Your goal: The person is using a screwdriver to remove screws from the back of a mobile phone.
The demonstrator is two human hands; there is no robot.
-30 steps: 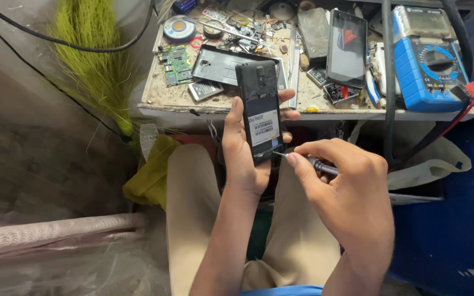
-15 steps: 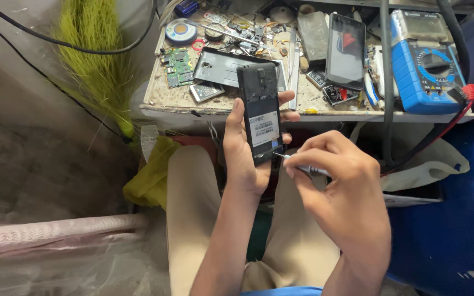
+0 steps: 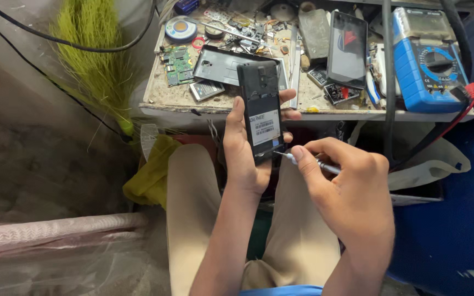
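**Head view: opened phone held over lap, screwdriver at its lower end**

Head camera looks down at a seated person. Left hand (image 3: 243,151) is wrapped round a black phone with its back cover off (image 3: 261,109), thumb on one long edge, fingertips showing on the other; firm closed grip. Phone stands upright, inner back facing the camera, a white label on its battery area. It sits just in front of the workbench (image 3: 204,101) edge, above the lap.

Right hand (image 3: 346,189) is closed on a thin precision screwdriver (image 3: 309,163), pinched between thumb and forefinger. Metal tip lies at the phone's bottom edge; touching or just short, cannot tell.

On the workbench, all relative to the phone:
- dark phone back cover (image 3: 220,64) just behind it, lying flat
- green circuit board (image 3: 178,64) behind and to the left
- small flat grey part (image 3: 206,89) left, near the bench edge
- second phone with dark screen (image 3: 348,48) behind and right
- blue multimeter (image 3: 427,60) far right, red probe lead (image 3: 467,98) hanging off the bench beside it
- round tape roll (image 3: 181,27) far behind, left

No trays or boxes visible; loose parts lie scattered on the bare benchtop.

Green broom bristles (image 3: 91,60) well left of the phone. Yellow cloth (image 3: 152,175) below left, beside the person's thigh.
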